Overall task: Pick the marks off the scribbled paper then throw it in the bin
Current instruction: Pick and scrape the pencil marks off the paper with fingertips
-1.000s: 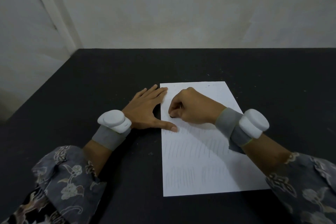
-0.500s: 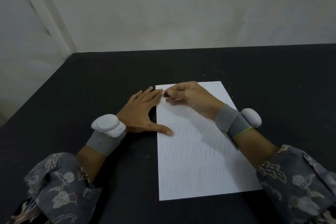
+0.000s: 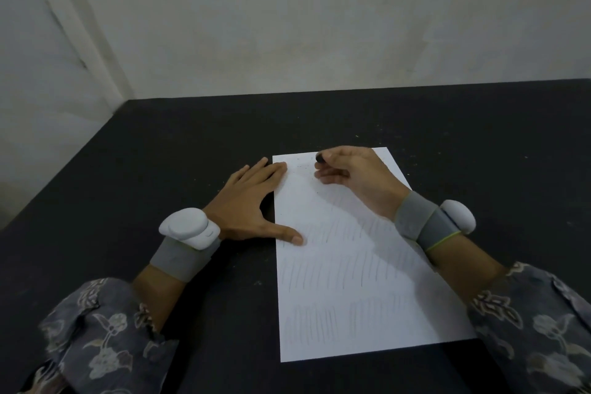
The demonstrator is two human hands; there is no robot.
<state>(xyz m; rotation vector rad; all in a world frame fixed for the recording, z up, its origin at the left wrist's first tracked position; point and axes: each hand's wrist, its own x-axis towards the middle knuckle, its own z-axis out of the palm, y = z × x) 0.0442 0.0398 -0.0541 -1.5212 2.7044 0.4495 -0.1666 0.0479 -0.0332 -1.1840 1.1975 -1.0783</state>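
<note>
A white sheet of paper (image 3: 348,281) lies on the black table (image 3: 160,169), covered in rows of faint pencil strokes on its lower two thirds; the top part looks mostly bare. My left hand (image 3: 249,205) lies flat with fingers spread, thumb and fingertips pressing the paper's left edge. My right hand (image 3: 348,176) hovers over the paper's top edge, fingers curled, pinching a small dark eraser (image 3: 319,157) at its fingertips. Tiny dark crumbs dot the paper near the eraser.
Pale walls meet the table's far edge and left side. Small crumbs speckle the black tabletop around the sheet. No bin is in view. Both wrists wear grey bands with white pods.
My right hand has moved from the paper's upper left part up to its top edge, and the dark eraser now shows at the fingertips. My left hand stays in place on the left edge.
</note>
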